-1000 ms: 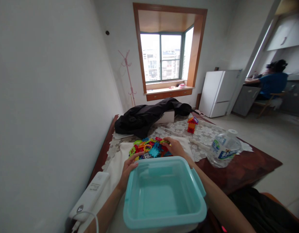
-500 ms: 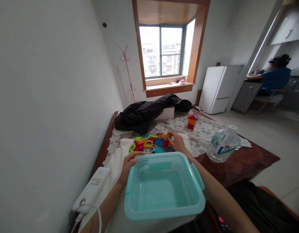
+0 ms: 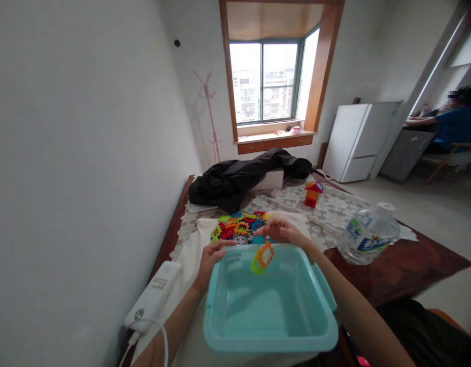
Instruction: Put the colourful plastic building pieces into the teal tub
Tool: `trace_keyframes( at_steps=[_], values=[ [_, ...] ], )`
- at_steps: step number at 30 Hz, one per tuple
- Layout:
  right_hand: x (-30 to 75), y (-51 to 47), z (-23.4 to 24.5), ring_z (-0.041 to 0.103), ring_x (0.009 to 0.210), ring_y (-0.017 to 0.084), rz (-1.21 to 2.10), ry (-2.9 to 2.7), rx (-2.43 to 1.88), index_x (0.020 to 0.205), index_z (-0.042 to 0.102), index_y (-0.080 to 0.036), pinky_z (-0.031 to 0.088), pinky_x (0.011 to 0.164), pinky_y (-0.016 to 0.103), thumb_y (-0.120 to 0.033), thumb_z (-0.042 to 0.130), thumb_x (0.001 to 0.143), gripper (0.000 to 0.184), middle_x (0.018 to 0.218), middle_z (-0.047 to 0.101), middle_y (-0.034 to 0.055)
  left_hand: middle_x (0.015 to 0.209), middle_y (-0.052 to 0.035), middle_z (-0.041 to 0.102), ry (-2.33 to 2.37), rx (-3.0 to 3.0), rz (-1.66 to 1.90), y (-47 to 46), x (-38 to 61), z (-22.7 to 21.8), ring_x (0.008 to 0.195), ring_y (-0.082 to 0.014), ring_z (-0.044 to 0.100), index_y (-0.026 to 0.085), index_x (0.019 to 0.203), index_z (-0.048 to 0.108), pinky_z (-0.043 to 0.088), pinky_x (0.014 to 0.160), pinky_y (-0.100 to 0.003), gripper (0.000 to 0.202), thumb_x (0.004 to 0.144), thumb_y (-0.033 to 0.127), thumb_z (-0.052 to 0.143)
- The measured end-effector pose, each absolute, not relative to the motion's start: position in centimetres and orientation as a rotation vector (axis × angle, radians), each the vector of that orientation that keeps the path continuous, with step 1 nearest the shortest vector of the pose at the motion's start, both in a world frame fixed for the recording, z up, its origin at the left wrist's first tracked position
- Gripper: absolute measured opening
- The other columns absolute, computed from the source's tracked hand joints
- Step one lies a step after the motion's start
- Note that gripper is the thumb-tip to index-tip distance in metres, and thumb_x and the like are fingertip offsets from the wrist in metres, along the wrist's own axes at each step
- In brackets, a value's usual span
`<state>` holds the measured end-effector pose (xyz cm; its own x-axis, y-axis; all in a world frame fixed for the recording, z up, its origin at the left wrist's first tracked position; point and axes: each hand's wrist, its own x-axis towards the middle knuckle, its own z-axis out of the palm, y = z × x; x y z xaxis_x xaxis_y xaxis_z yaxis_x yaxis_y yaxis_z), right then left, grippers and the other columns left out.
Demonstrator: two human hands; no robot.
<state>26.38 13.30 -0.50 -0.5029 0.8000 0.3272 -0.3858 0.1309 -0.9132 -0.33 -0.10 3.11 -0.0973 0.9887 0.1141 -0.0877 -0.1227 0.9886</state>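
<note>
Since half a second ago: right hand (image 3: pixel 283 232) has come back from the block pile (image 3: pixel 241 228) to above the far rim of the teal bin (image 3: pixel 220 306). Two loose pieces (image 3: pixel 262 257), one orange and one green, now show under its fingertips, over the bin's open mouth. Left hand (image 3: pixel 214 255) unchanged.

Hands. Left: clasps the bin's far-left corner, thumb laid along the rim, other fingers hidden behind the wall. Right: palm down, fingers loosely curled. The pieces are blurred just below them; cannot tell whether they are pinched or already free.

Handling (judgement). Pieces: thin hard plastic, very light, stiff, not fragile. Toothed edges probably catch on neighbours, so they may lift in clumps. Best taken with a fingertip pinch across an edge or through the open centre. Bin: light, rigid, smooth-walled, bare inside. Likely to slide on the white cloth (image 3: pixel 187 257) unless held at the rim.

Surroundings. Pile lies on the cloth just beyond both hands, between them and the black jacket (image 3: pixel 243 178). Small block house (image 3: pixel 312 193) stands well beyond the right hand. Water bottle (image 3: pixel 367 234) is off to the right of the right hand, apart, on the desk (image 3: pixel 411 265). White power bank (image 3: pixel 153 295) with cable lies beside the left forearm.
</note>
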Motion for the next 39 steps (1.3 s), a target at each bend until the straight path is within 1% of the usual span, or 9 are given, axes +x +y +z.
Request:
trace_keyframes(
  at_steps=[3,6,9,14,19,25,28,32,39],
  values=[
    [26.1,13.9,-0.6,0.074,0.096,0.028,1.317,-1.468,-0.609,0.092,0.07,-0.024,0.059,0.093,0.046,-0.081,0.062,0.086,0.058,0.096,0.077,0.0085,0.083,-0.0076,0.081,1.118,1.196,1.362,0.0,-0.4,3.0,0.07,-0.0204,0.066,0.016,0.094,0.087,0.051,0.062,-0.028,0.033,0.072,0.036,0.073],
    [26.0,14.6,-1.1,0.069,0.113,0.033,0.825,-1.646,-0.919,0.11,0.075,-0.024,0.052,0.107,0.053,-0.062,0.072,0.087,0.044,0.115,0.077,0.0109,0.083,-0.0076,0.081,1.118,1.185,1.374,-0.2,-0.1,3.2,0.069,-0.0206,0.067,0.016,0.097,0.087,0.053,0.063,-0.029,0.035,0.072,0.036,0.073],
    [25.9,14.6,-1.7,0.062,0.128,0.037,0.594,-1.919,-0.96,0.126,0.076,-0.026,0.043,0.117,0.058,-0.046,0.078,0.084,0.047,0.135,0.072,0.0131,0.088,-0.0071,0.082,1.161,1.182,1.429,-0.6,0.3,3.6,0.076,-0.0223,0.069,0.018,0.093,0.087,0.055,0.068,-0.031,0.03,0.072,0.033,0.073],
    [25.6,14.1,-1.7,0.07,0.118,0.031,0.753,-2.068,-0.737,0.105,0.083,-0.035,0.05,0.116,0.05,-0.032,0.069,0.091,0.02,0.122,0.078,0.0065,0.092,-0.0092,0.083,1.205,1.227,1.447,-1.0,0.4,3.5,0.081,-0.0261,0.072,0.018,0.092,0.087,0.057,0.071,-0.034,0.029,0.073,0.033,0.072],
    [25.8,14.7,-1.7,0.071,0.112,0.029,0.817,-2.0,-0.805,0.098,0.082,-0.033,0.051,0.114,0.048,-0.025,0.065,0.09,0.02,0.116,0.08,0.0061,0.099,-0.0105,0.083,1.201,1.247,1.421,-0.3,-0.3,2.5,0.083,-0.0268,0.073,0.017,0.097,0.087,0.058,0.071,-0.034,0.031,0.076,0.033,0.071],
    [26.2,15.3,-2.6,0.065,0.127,0.025,0.877,-2.006,-0.647,0.103,0.081,-0.025,0.047,0.118,0.043,-0.022,0.065,0.09,0.021,0.135,0.073,0.0073,0.096,-0.0089,0.084,1.117,1.271,1.391,0.3,-0.8,1.7,0.082,-0.0226,0.071,0.015,0.101,0.087,0.053,0.071,-0.028,0.034,0.077,0.033,0.07],
    [26.2,15.2,-2.8,0.064,0.127,0.024,0.957,-2.004,-0.663,0.102,0.081,-0.024,0.045,0.12,0.041,-0.019,0.068,0.086,0.022,0.133,0.073,0.008,0.097,-0.0084,0.083,1.115,1.285,1.392,0.3,-0.8,1.7,0.083,-0.0225,0.07,0.015,0.101,0.087,0.052,0.073,-0.028,0.034,0.078,0.032,0.07],
    [26.2,15.0,-2.7,0.062,0.131,0.026,0.947,-2.036,-0.67,0.111,0.08,-0.026,0.044,0.121,0.041,-0.021,0.074,0.083,0.029,0.135,0.072,0.007,0.097,-0.0077,0.083,1.13,1.303,1.403,0.2,-0.7,1.9,0.087,-0.0234,0.07,0.017,0.099,0.088,0.052,0.076,-0.029,0.032,0.078,0.032,0.069],
    [26.0,15.5,-3.0,0.067,0.109,0.028,0.775,-1.828,-0.81,0.106,0.078,-0.027,0.051,0.107,0.046,-0.033,0.062,0.093,0.022,0.115,0.077,0.0094,0.095,-0.0081,0.082,1.114,1.302,1.395,0.2,-0.7,1.8,0.084,-0.0233,0.069,0.016,0.101,0.087,0.052,0.074,-0.029,0.033,0.079,0.033,0.068]
  ],
)
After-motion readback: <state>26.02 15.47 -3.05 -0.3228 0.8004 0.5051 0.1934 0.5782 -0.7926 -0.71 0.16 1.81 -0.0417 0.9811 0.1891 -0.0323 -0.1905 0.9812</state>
